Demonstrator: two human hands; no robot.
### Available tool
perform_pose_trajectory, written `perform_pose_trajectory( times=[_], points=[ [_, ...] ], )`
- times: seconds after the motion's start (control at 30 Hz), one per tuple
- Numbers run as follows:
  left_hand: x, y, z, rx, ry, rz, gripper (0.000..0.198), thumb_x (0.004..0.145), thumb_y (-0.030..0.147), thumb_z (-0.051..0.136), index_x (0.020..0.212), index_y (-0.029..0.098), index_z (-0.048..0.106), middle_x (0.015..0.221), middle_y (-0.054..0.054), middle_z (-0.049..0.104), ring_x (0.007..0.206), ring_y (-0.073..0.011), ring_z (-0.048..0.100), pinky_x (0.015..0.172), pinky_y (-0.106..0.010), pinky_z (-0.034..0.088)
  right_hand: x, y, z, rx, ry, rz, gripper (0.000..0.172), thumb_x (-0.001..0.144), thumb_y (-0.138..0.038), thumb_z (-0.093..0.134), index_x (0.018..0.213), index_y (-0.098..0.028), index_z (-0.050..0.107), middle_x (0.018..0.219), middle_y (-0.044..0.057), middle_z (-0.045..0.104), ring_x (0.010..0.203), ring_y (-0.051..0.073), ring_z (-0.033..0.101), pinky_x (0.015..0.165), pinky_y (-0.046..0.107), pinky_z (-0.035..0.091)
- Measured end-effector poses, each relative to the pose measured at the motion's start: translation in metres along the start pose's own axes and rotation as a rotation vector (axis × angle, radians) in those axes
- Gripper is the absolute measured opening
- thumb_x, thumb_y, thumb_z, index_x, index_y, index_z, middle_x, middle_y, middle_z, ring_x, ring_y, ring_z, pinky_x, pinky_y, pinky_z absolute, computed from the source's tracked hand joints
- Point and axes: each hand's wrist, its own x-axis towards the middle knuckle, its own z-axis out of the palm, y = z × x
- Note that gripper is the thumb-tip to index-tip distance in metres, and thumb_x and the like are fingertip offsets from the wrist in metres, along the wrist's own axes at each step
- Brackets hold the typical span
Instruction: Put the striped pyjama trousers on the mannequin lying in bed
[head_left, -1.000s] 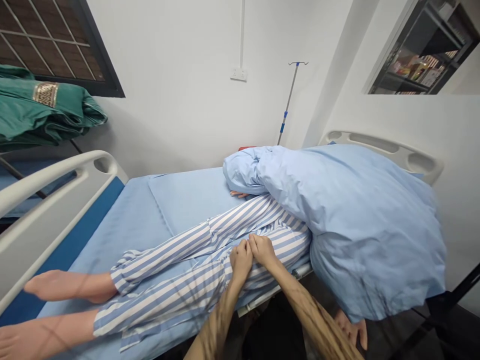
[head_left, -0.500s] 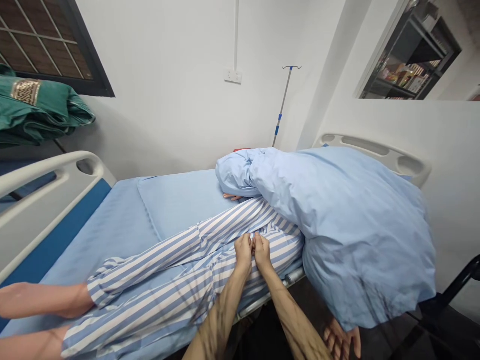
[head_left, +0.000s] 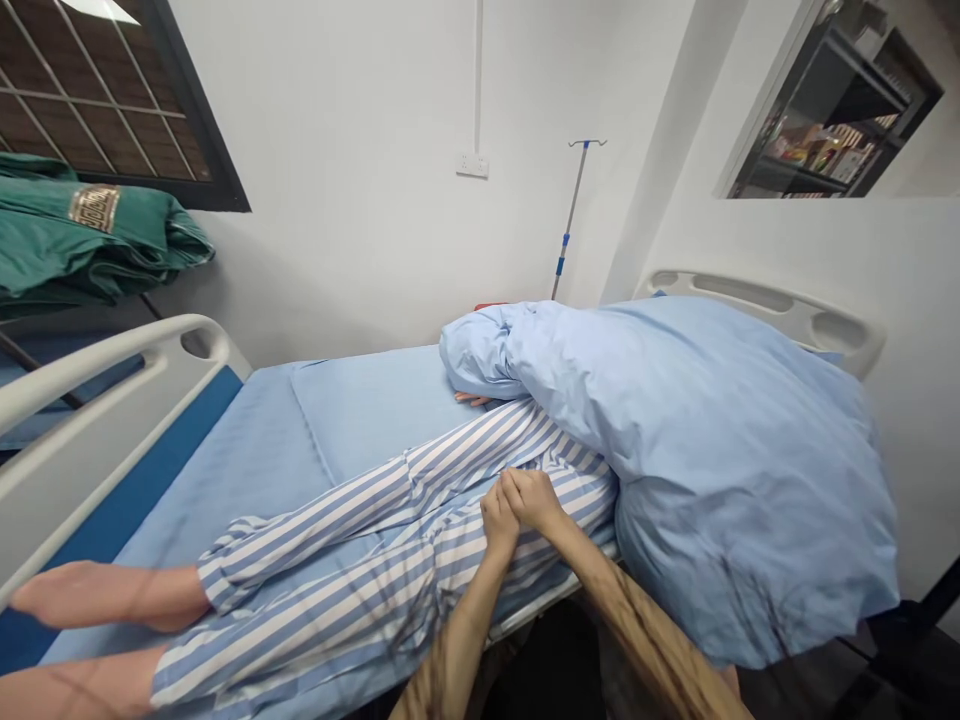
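Note:
My left hand (head_left: 499, 518) and my right hand (head_left: 531, 497) are both closed and pressed together, the right one lapping over the left one's fingers. They are over the upper thighs of a lying figure in blue-and-white striped trousers (head_left: 360, 570). Whether anything is pinched in the fingers is hidden. Bare feet (head_left: 97, 592) show beyond the trouser cuffs at the left. A puffy light-blue quilt (head_left: 720, 430) is bunched over the figure's upper body, close to the right of my hands. Part of the figure's hand (head_left: 471, 398) peeks out below the quilt.
The bed has a pale blue sheet (head_left: 367, 395), a footboard (head_left: 112, 450) at left and a headboard (head_left: 780, 295) at right. Its metal side rail (head_left: 536, 610) runs below my forearms. An IV pole (head_left: 570, 225) stands by the wall. Green folded fabric (head_left: 97, 240) lies at far left.
My hands have come from side by side to pressed together, the right turning over the left. The figure's dangling hand at the bottom right is now mostly out of sight. The view has shifted slightly.

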Motion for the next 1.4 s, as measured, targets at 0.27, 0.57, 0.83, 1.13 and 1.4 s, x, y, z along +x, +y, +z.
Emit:
perform_pose_trajectory(
  times=[0.27,0.57,0.83,1.13,1.4],
  points=[
    [-0.002,0.011,0.008,0.058,-0.052,-0.041,0.042,0.09,0.04,0.032,0.057,0.022,0.05,0.062,-0.01,0.064,0.061,-0.0203,0.055,0.062,-0.033,0.037,-0.001,0.022,0.011,0.229,0.129,0.174,0.046,0.089,-0.053,0.04,0.053,-0.025,0.04,0.049,-0.001,0.046,0.049,0.015,0.04,0.054,0.03,0.03],
    [0.009,0.027,0.034,-0.019,0.019,-0.031,0.044,0.092,0.037,0.028,0.051,0.024,0.035,0.051,-0.003,0.048,0.053,-0.0139,0.042,0.059,-0.03,0.032,0.007,0.031,0.005,0.46,0.283,0.32,0.052,0.084,-0.062,0.046,0.051,-0.023,0.035,0.047,-0.004,0.038,0.05,0.011,0.034,0.051,0.027,0.032],
    [0.011,0.019,0.028,0.055,-0.024,-0.022,0.042,0.093,0.035,0.03,0.058,0.022,0.048,0.06,-0.009,0.062,0.059,-0.0176,0.052,0.063,-0.031,0.034,0.008,0.024,-0.003,0.188,0.168,0.196,0.048,0.092,-0.052,0.036,0.055,-0.022,0.042,0.05,0.0,0.05,0.052,0.013,0.042,0.053,0.027,0.031],
    [0.002,0.015,0.037,0.234,-0.087,0.034,0.035,0.09,0.03,0.037,0.061,0.021,0.055,0.067,-0.01,0.067,0.063,-0.0189,0.053,0.064,-0.03,0.029,0.008,0.046,-0.036,-0.14,-0.007,0.056,0.043,0.096,-0.039,0.034,0.058,-0.022,0.046,0.052,0.001,0.054,0.05,0.013,0.044,0.058,0.028,0.026],
    [0.004,0.031,0.057,0.034,-0.028,-0.01,0.045,0.092,0.037,0.032,0.05,0.023,0.036,0.049,-0.002,0.051,0.053,-0.0161,0.046,0.058,-0.031,0.031,0.013,0.06,-0.034,0.212,0.177,0.195,0.05,0.093,-0.057,0.034,0.057,-0.023,0.038,0.051,-0.003,0.042,0.051,0.012,0.039,0.054,0.028,0.029]
  ],
)
